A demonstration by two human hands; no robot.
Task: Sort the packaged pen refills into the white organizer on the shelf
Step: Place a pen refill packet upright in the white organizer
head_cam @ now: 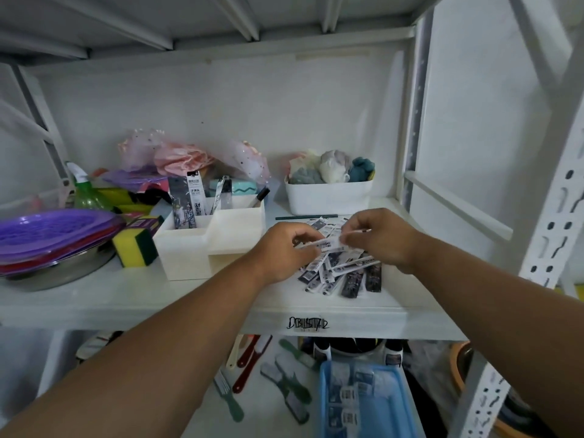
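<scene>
A heap of packaged pen refills (344, 273), narrow black and white sleeves, lies on the shelf right of centre. Both my hands hover over the heap and share one white refill packet (330, 244): my left hand (284, 251) pinches its left end, my right hand (379, 238) pinches its right end. The white organizer (202, 248) stands just left of my left hand. Its back compartments hold several refill packets (186, 200) standing upright and a black marker (260, 197).
A white bin (328, 197) of cloth bundles stands behind the heap, with a dark pencil (306, 217) lying before it. Left are a yellow-green sponge (134, 246), purple plates (53, 232) and a spray bottle (83, 191). A shelf post (550, 216) rises on the right.
</scene>
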